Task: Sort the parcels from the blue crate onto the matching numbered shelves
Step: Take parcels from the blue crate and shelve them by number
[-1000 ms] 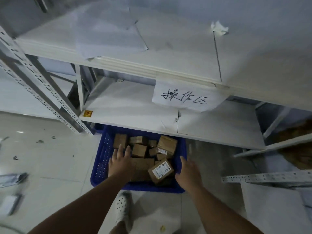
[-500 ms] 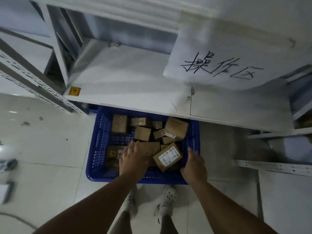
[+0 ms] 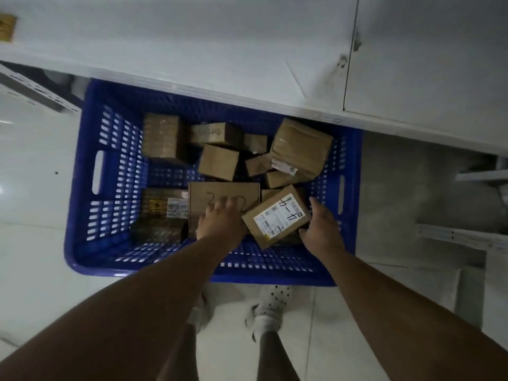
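A blue crate (image 3: 192, 273) stands on the floor, half under a white shelf, with several brown cardboard parcels inside. My left hand (image 3: 221, 224) rests with its fingers spread on a flat parcel (image 3: 220, 192) that has numbers handwritten on top. To its right a tilted parcel with a white label (image 3: 275, 215) lies against it. My right hand (image 3: 320, 229) touches that labelled parcel's right edge, with the thumb at its near corner and the fingers fairly straight. Other parcels (image 3: 301, 148) lie at the back of the crate.
The white shelf board (image 3: 220, 45) overhangs the crate's far side. Pale tiled floor (image 3: 33, 188) lies to the left. Grey metal shelf rails (image 3: 461, 236) lie at the right. My feet in white shoes (image 3: 270, 309) stand just in front of the crate.
The view has dropped closer over the crate. Both hands have gone down into it: the left onto the flat numbered parcel, the right from the crate's rim to the labelled parcel's edge.
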A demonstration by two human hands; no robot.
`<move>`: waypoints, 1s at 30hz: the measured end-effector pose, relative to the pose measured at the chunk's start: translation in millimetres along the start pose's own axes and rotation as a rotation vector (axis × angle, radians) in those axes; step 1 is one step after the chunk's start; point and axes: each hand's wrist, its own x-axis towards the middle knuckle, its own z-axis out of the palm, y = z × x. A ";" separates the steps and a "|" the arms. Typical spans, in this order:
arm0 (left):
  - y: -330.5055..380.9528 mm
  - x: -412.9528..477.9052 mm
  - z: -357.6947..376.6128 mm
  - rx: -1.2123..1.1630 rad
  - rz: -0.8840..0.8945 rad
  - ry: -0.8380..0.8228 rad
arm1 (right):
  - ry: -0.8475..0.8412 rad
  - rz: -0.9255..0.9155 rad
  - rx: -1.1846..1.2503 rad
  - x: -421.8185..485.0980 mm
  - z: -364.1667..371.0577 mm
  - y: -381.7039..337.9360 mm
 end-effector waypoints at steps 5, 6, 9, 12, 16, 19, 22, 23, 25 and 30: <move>-8.9 38.4 43.0 0.185 0.078 -0.032 | -0.024 -0.120 -0.290 41.8 23.6 18.1; -9.8 43.0 48.7 0.233 0.107 -0.018 | -0.032 -0.151 -0.356 49.5 26.7 18.2; -15.6 59.5 67.6 0.165 0.094 -0.031 | -0.079 -0.352 -0.643 72.6 36.2 12.7; -18.0 73.2 86.4 0.011 0.055 -0.079 | -0.100 -0.512 -0.866 90.1 49.6 8.9; -12.6 74.5 95.0 0.013 0.140 -0.183 | -0.111 -0.466 -0.871 97.3 64.0 1.1; -9.1 76.1 99.4 0.054 0.183 -0.146 | -0.110 -0.272 -0.616 95.0 76.8 -10.4; -10.0 83.8 107.6 -0.075 0.116 -0.014 | -0.079 0.054 -0.218 86.0 85.8 -28.6; -7.9 84.2 107.7 -0.180 0.072 0.011 | -0.086 0.094 -0.139 83.2 90.6 -32.5; -4.2 84.7 106.4 -0.362 -0.007 0.060 | -0.107 0.036 -0.025 77.7 104.3 -36.3; -0.6 88.6 101.5 -0.317 -0.171 0.113 | -0.004 0.023 0.182 69.9 113.3 -25.8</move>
